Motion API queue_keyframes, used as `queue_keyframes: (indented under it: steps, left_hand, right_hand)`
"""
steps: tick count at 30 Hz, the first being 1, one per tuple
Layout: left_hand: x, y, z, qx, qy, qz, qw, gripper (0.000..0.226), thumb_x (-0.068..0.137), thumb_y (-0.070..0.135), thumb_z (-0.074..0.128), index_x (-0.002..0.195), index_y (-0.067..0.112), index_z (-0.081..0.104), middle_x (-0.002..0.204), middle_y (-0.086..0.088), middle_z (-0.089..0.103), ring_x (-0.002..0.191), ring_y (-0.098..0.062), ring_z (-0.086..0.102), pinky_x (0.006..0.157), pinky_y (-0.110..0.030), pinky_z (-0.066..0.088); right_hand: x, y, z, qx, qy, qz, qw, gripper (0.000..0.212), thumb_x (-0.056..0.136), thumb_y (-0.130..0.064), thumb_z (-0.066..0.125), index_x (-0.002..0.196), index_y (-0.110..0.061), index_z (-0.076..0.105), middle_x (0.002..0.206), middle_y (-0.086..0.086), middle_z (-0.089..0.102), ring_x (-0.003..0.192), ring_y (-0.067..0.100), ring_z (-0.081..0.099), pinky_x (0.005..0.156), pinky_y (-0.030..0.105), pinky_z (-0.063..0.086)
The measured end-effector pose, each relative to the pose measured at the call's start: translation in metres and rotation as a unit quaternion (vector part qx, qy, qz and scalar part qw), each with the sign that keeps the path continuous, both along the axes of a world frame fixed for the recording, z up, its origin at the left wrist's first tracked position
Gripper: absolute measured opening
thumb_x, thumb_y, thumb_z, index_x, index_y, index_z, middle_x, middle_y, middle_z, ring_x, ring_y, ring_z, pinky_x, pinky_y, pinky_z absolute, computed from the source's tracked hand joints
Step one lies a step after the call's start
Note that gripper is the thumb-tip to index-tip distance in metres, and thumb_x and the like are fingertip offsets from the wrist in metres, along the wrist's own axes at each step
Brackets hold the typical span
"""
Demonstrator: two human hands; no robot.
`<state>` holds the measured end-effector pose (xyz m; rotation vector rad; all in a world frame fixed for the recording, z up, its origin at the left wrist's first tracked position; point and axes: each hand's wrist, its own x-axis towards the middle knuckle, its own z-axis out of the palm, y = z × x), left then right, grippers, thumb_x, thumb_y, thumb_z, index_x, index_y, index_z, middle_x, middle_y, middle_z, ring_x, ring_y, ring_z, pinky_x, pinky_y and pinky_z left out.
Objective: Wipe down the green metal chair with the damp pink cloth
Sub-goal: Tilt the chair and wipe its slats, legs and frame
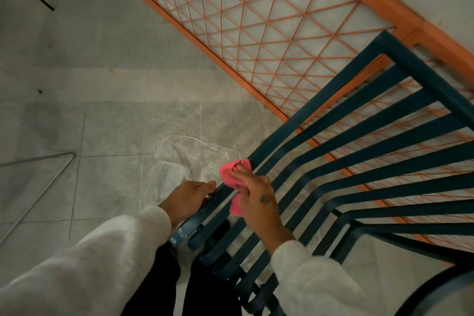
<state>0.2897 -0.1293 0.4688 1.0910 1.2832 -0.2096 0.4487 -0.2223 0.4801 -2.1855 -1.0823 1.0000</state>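
The green metal chair [359, 151] fills the lower right of the frame, and its long slats fan out toward the bottom middle. The right hand [256, 195] sits near the middle, fingers bent and pinching the pink cloth [230, 174] against a slat by the chair's edge, so it looks like the rubbing is happening there. The left hand [189, 197] is just beside it, fingers close together and curled on the edge bar, probably to keep the chair from sliding. An orange frame with criss-cross netting [256, 20] leans close behind the chair. A clear plastic sheet [184, 159] lies on the tile floor [102, 123] under the hands.
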Motion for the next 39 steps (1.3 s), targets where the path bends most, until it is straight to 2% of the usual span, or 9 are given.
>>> queue_keyframes:
  steps: [3,6,13,19,23,26,30,34,39]
  left_hand:
    - [-0.010,-0.001,0.004,-0.012,-0.001,0.006,1.000,0.039,0.090,0.054,0.054,0.093,0.022,0.076,0.099,0.001,0.076,0.096,-0.019,0.070,0.100,-0.045,0.049]
    - [-0.019,-0.003,0.007,-0.013,-0.001,-0.001,1.000,0.043,0.091,0.055,0.052,0.101,0.020,0.074,0.101,0.000,0.075,0.097,-0.019,0.070,0.100,-0.044,0.049]
    - [-0.045,-0.014,0.005,-0.011,0.020,-0.027,0.999,0.053,0.092,0.058,0.048,0.104,0.014,0.074,0.104,-0.006,0.074,0.100,-0.022,0.068,0.101,-0.044,0.048]
    - [-0.067,-0.020,0.007,-0.029,0.018,-0.029,0.999,0.057,0.091,0.060,0.045,0.105,0.013,0.074,0.108,-0.007,0.073,0.105,-0.021,0.066,0.101,-0.041,0.047]
    - [-0.077,-0.022,0.009,-0.063,-0.002,-0.019,0.998,0.046,0.095,0.056,0.043,0.102,0.024,0.075,0.111,0.000,0.072,0.106,-0.012,0.065,0.085,-0.025,0.044]
    - [-0.084,-0.019,0.012,-0.066,-0.024,-0.024,0.997,0.045,0.097,0.052,0.042,0.105,0.020,0.073,0.115,-0.002,0.070,0.104,-0.012,0.062,0.082,-0.023,0.040]
    - [-0.102,-0.013,0.016,-0.069,-0.057,-0.034,0.995,0.047,0.100,0.039,0.042,0.136,0.012,0.054,0.135,-0.002,0.058,0.109,-0.011,0.056,0.091,-0.021,0.036]
    - [-0.111,-0.010,0.013,-0.089,-0.074,-0.038,0.993,0.043,0.103,0.028,0.041,0.136,0.002,0.052,0.130,-0.006,0.058,0.109,-0.012,0.053,0.067,-0.008,0.045]
    - [-0.119,-0.013,0.002,-0.090,-0.095,-0.074,0.989,0.050,0.101,0.045,0.038,0.130,0.010,0.058,0.127,-0.001,0.060,0.111,-0.011,0.055,0.091,-0.021,0.040]
  right_hand:
    - [0.012,-0.001,0.003,-0.002,0.001,0.104,0.995,0.043,0.095,-0.008,0.051,0.128,-0.035,0.059,0.132,-0.003,0.053,0.109,0.007,0.049,0.106,0.029,0.042]
    - [0.048,0.010,0.011,0.015,0.000,0.168,0.986,0.042,0.093,-0.007,0.055,0.123,-0.036,0.062,0.130,-0.006,0.054,0.109,0.008,0.053,0.101,0.019,0.044]
    - [0.050,0.025,-0.008,0.017,-0.058,0.022,0.998,0.044,0.094,-0.003,0.053,0.129,-0.028,0.060,0.142,0.003,0.050,0.124,0.016,0.051,0.106,0.027,0.040]
    - [-0.027,-0.006,-0.006,0.002,0.000,0.017,1.000,0.041,0.096,-0.005,0.052,0.127,-0.028,0.061,0.139,-0.003,0.051,0.117,0.003,0.045,0.093,0.000,0.028]
    - [-0.062,-0.019,-0.003,-0.009,0.021,0.075,0.997,0.042,0.095,-0.002,0.051,0.128,-0.027,0.062,0.136,-0.007,0.056,0.122,0.010,0.047,0.105,0.020,0.036]
    - [-0.064,-0.019,0.013,-0.020,0.074,0.080,0.994,0.043,0.094,0.000,0.051,0.128,-0.025,0.062,0.134,-0.011,0.056,0.124,0.008,0.051,0.103,0.009,0.036]
    - [-0.053,-0.024,0.053,-0.009,0.113,-0.068,0.991,0.040,0.095,-0.015,0.056,0.118,-0.047,0.062,0.129,-0.019,0.057,0.113,0.006,0.053,0.099,0.028,0.044]
    - [-0.054,-0.037,0.082,0.050,0.109,-0.152,0.981,0.037,0.096,-0.014,0.056,0.110,-0.047,0.062,0.120,-0.012,0.063,0.109,0.012,0.059,0.094,0.038,0.048]
    - [-0.096,-0.046,0.061,0.025,0.037,-0.130,0.990,0.038,0.096,-0.014,0.057,0.124,-0.038,0.060,0.132,-0.018,0.054,0.113,0.000,0.053,0.100,0.023,0.044]
